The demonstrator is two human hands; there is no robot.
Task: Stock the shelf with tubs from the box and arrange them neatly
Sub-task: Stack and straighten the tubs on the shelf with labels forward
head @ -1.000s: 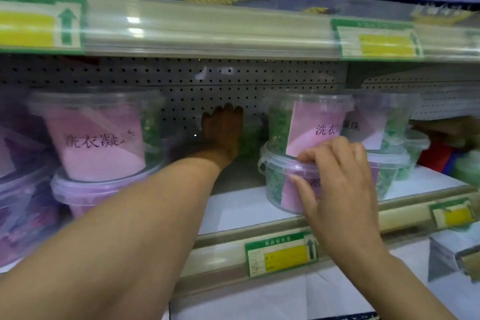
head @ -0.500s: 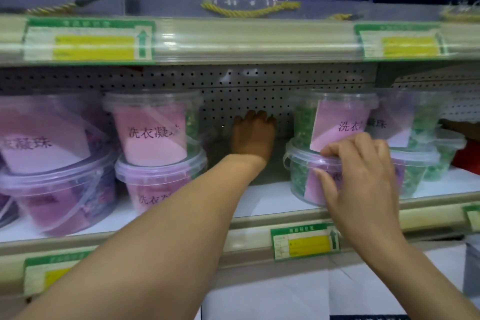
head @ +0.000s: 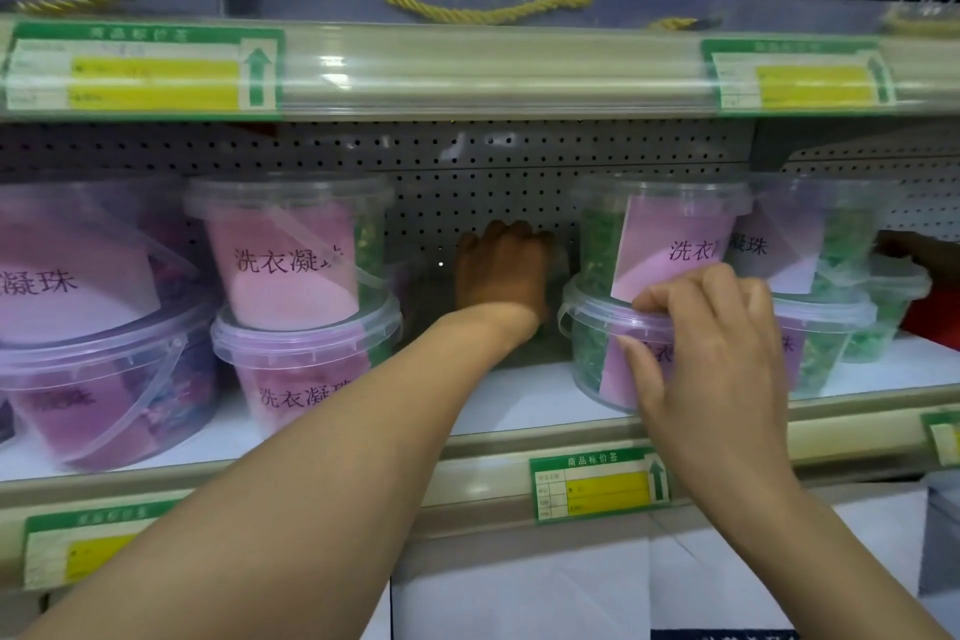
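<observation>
The left hand reaches deep into the gap on the shelf, up against the pegboard back panel; its fingers curl over something clear at the back, perhaps a tub, though the shadow there hides what it is; the right hand holds the lower green tub at the shelf front, fingers on the lid rim, thumb against the pink label; a second green tub stands stacked on it; left of the gap, two pink-labelled tubs sit stacked; a price tag hangs on the shelf edge below.
</observation>
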